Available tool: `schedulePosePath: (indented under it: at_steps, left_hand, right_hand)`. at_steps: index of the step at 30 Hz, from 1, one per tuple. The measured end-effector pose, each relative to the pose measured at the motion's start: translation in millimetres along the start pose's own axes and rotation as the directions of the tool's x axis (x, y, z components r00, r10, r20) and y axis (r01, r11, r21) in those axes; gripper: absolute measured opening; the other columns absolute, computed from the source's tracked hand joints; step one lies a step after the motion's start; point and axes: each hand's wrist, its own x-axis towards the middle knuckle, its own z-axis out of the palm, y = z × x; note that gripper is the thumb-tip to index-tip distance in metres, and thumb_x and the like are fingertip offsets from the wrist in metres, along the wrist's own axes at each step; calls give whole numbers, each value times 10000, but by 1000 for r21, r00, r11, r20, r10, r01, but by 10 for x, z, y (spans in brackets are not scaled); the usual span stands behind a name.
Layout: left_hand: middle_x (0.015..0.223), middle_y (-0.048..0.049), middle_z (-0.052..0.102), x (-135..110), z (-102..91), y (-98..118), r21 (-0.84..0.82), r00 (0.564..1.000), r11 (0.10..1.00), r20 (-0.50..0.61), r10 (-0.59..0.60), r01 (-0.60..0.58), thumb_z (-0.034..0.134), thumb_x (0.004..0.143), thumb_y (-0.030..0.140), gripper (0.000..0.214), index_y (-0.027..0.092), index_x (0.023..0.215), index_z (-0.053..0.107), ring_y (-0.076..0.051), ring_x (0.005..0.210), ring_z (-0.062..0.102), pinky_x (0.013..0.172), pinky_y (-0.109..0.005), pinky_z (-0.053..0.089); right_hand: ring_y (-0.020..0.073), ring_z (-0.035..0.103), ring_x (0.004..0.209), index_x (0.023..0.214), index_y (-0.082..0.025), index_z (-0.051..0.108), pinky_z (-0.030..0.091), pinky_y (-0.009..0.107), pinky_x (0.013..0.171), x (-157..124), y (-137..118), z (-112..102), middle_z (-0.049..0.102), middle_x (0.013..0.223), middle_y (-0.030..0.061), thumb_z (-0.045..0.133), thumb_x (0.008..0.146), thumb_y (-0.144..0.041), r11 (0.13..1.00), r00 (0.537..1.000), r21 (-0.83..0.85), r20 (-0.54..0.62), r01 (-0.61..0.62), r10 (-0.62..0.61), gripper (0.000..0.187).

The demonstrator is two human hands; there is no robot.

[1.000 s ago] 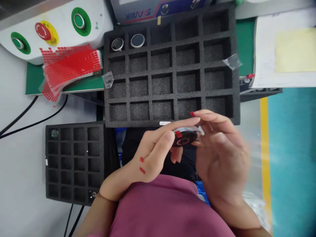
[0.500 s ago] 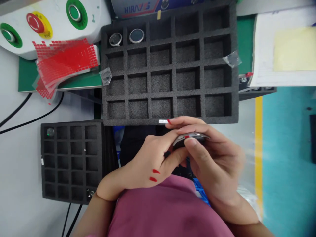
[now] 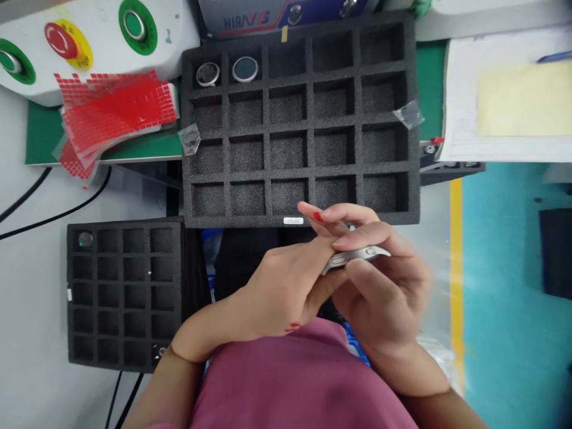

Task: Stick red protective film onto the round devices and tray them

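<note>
Head view: both hands meet just below the large foam tray [image 3: 411, 196]. Silver watch case [image 3: 355, 257] sits edge-on between them — left hand [image 3: 286, 286] fingertips pinch its left end, right hand [image 3: 379, 286] fingers curl over and under it. Two cases sit in the tray's top-left cells [image 3: 227, 71].
</note>
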Motion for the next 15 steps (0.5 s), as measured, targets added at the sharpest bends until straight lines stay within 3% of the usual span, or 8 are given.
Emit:
schedulePosePath:
  at_steps: [4, 9, 15]
  left_hand:
    - [976, -46, 717, -21, 51, -42, 61, 998, 997, -21, 54, -53, 443, 1028, 287, 224, 217, 1184, 588, -184, 852, 696, 765, -291, 578]
    - [841, -54, 657, -60, 82, -82, 128, 989, 983, -59, 138, -129, 432, 1017, 247, 196, 175, 1115, 586, -187, 725, 640, 679, -297, 559]
    - [974, -73, 671, -64, 70, -66, 185, 979, 962, -3, 203, -199, 405, 1025, 191, 214, 169, 1181, 550, -201, 886, 677, 811, -323, 575]
  right_hand:
    - [230, 687, 1075, 815, -254, 687, 536, 485, 1068, 15, 13, 92, 632, 972, 18, 628, 864, -168, 999, 997, 38, -73, 34, -31, 115]
    - [184, 676, 1022, 791, -247, 662, 574, 432, 1025, 8, 0, 101, 607, 912, 9, 596, 852, -135, 996, 998, 82, -53, 25, -20, 144]
    - [188, 644, 993, 811, -271, 671, 567, 471, 1044, -26, 31, 66, 596, 906, 17, 604, 869, -158, 996, 997, 62, -57, 62, -58, 144]
